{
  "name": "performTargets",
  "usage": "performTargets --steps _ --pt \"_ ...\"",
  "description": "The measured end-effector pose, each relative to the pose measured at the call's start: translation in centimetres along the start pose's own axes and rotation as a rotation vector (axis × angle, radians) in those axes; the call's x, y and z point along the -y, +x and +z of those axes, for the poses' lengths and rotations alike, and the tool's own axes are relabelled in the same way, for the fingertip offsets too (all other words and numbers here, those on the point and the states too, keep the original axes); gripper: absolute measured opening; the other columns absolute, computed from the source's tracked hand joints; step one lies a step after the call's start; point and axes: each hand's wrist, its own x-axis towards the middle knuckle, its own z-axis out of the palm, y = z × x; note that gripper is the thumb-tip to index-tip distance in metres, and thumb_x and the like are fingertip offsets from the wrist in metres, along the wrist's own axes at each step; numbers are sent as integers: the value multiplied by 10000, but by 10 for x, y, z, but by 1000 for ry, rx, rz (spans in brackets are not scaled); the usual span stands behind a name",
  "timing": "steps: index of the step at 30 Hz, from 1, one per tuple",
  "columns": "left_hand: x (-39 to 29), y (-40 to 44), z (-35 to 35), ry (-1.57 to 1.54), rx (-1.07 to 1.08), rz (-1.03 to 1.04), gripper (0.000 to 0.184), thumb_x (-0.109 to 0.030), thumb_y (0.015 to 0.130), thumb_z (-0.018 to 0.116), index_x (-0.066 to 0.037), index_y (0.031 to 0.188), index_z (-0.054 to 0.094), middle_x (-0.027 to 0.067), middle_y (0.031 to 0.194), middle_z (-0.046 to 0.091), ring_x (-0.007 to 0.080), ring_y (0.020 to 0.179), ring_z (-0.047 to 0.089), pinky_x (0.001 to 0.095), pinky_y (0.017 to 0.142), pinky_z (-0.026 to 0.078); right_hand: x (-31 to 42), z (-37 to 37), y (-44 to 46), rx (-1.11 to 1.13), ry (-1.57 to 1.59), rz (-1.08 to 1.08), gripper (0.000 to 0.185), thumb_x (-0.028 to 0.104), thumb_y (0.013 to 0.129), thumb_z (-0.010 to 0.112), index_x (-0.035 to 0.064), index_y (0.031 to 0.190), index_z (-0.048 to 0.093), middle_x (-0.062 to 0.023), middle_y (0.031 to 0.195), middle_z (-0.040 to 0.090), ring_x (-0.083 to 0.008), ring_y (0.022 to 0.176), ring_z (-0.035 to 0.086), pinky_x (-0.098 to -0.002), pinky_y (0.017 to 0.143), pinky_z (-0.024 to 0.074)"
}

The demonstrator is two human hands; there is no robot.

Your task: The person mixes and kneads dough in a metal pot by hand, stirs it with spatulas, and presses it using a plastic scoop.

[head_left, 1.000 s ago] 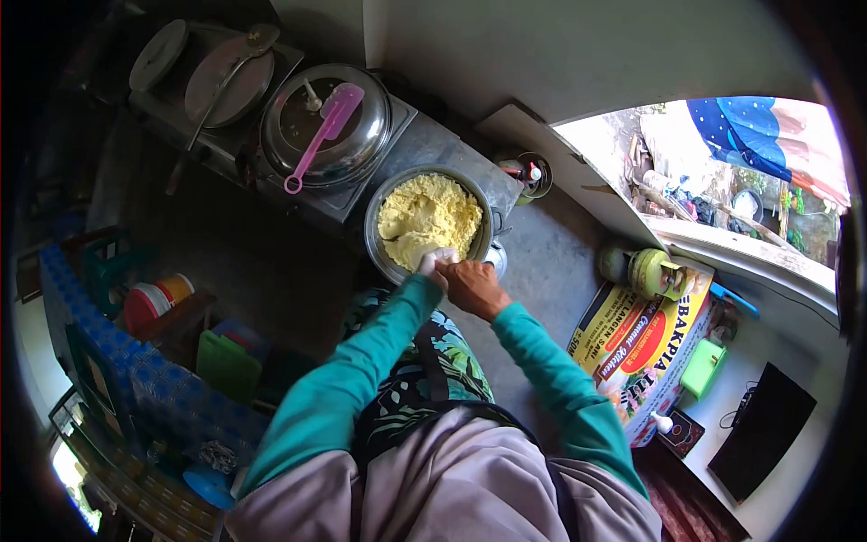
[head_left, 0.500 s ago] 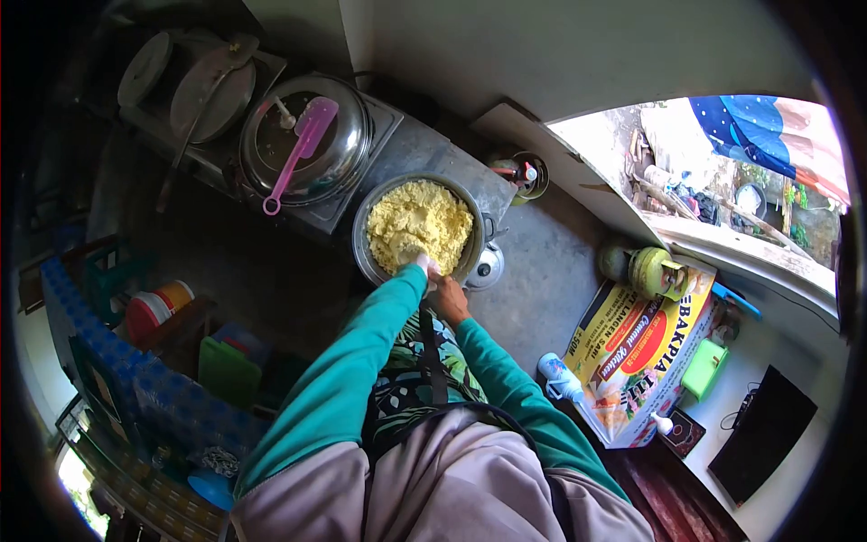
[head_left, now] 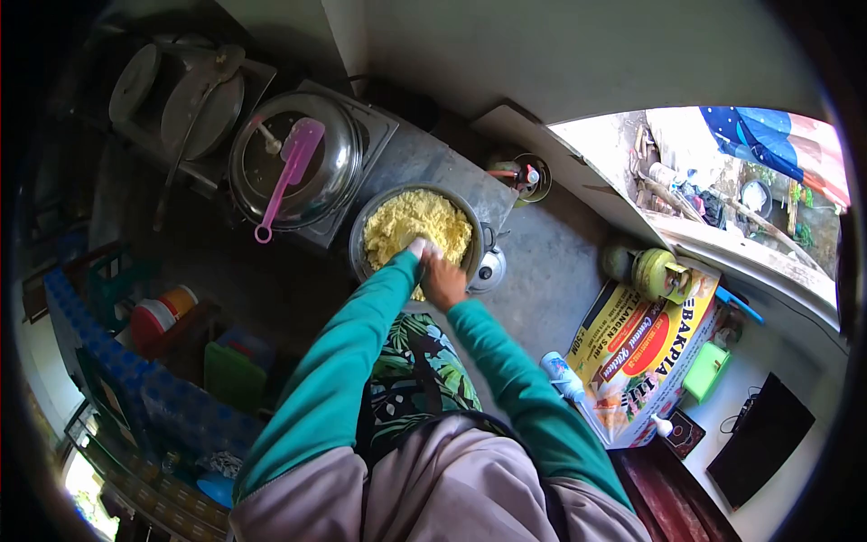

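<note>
A wide metal pot (head_left: 359, 262) with a side handle holds a crumbly yellow mass (head_left: 417, 219). My left hand (head_left: 418, 247) reaches into the pot at its near side, with pale residue on it. Its fingers are hidden by the mass and my other hand. Right beside it, my right hand (head_left: 443, 283) comes over the near rim, its fingertips down at the yellow mass and close against my left hand. How its fingers are bent does not show.
Left of the pot, a big lidded steel pot (head_left: 339, 167) carries a pink spatula (head_left: 296, 167). A small metal lid (head_left: 489, 271) lies at the pot's right. Farther right are a green gas cylinder (head_left: 657, 274), a printed box (head_left: 632, 339) and a light-blue bottle (head_left: 562, 376).
My right hand has moved from the pot's near rim inward, up beside my left hand. The yellow mass has shifted, and the view has tilted slightly.
</note>
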Motion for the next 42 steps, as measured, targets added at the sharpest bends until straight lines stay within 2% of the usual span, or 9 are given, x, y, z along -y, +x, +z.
performTargets --steps 5,11,15,17,19,23,25,34,42 --pt "25 -5 -22 92 -87 -45 205 -226 730 454 -72 612 521 44 565 512 175 518 498 273 532 417 -4 95 -45 -204 387 247 604 155 674 532 204 1254 372 -224 719 569 -393 672 556 -482 599 424" --pt "47 -8 19 -92 -21 -4 206 -228 726 456 -73 607 519 45 561 510 175 511 494 272 522 412 -6 -75 -37 63 -161 -126 241 170 732 487 110 960 536 -165 684 574 -338 608 576 -445 471 424" --pt "47 -27 45 -244 105 32 206 -230 724 457 -74 603 517 46 559 509 174 507 492 270 515 408 -21 -55 -29 -28 -401 -325 168 173 743 469 64 856 529 -158 681 565 -336 607 577 -438 482 427" --pt "24 -18 38 -131 97 8 206 -230 722 457 -74 601 516 46 558 509 174 505 491 270 512 407 -44 -1 3 -189 -290 -256 163 175 742 464 43 823 516 -150 675 555 -328 620 581 -426 502 430" --pt "10 8 23 45 42 -46 206 -231 721 458 -75 599 516 46 556 508 174 502 490 269 509 405 -18 -18 -4 29 -144 -68 197 175 738 461 17 843 516 -179 705 566 -345 672 580 -448 553 433" --pt "21 23 2 180 -20 -109 207 -233 718 459 -75 596 514 47 554 507 174 498 488 268 502 401 -15 31 -31 -85 225 333 497 196 758 463 175 1249 387 -214 851 587 -378 746 571 -464 647 437" --pt "34 14 -3 173 -57 -106 207 -233 717 459 -76 594 513 47 552 507 173 496 486 268 499 400 -9 49 -46 -198 361 339 538 200 735 494 207 1260 374 -213 854 585 -377 756 570 -461 649 440" --pt "74 -37 39 -224 40 21 208 -237 710 462 -77 586 510 49 547 504 172 486 481 265 484 392 -23 -37 -59 1 -379 -287 221 179 772 453 45 940 505 -155 786 575 -297 686 593 -407 520 449" --pt "39 8 -1 158 -33 -103 209 -240 705 464 -79 579 506 50 542 502 171 477 477 263 471 386 -16 24 -46 -37 153 221 440 165 765 420 133 1204 426 -208 827 593 -358 750 581 -464 612 433"
